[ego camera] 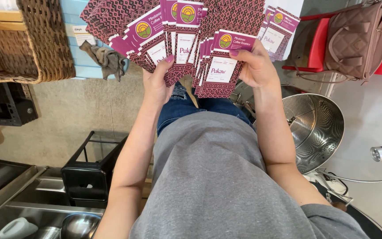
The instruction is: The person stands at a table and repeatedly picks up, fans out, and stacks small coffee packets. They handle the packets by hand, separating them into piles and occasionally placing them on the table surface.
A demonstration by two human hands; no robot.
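The fan of flat packets point(186, 40) runs off the top edge of the view, so its upper ends are cut off and the full count cannot be made out; well over a dozen overlap, too tightly layered to number exactly. They are thin, rectangular and glossy, purple and maroon with a woven-looking diamond pattern, a white label panel and a round green-and-yellow emblem.

Two hands hold the fan. The left hand point(158, 84) grips its lower left part, the thumb pressed on the front and the other fingers hidden behind the packets. The right hand point(255, 66) clamps the lower right part, fingers curled closed round a packet's edge, thumb on its face. The fan is held up in the air above the person's knees in blue jeans point(182, 106); a grey knit shirt point(213, 186) covers most of the lower view and hides the lap.

Right of the fan, one round perforated steel drum point(315, 126) is partly hidden by the right forearm. Above it, one quilted brown handbag point(359, 37) sits on a red chair point(315, 44). Left of the fan, one woven wicker basket point(45, 44) is cut off by the frame, with one crumpled grey rag point(107, 59) beside it. Below-left, one black metal stand point(89, 177).
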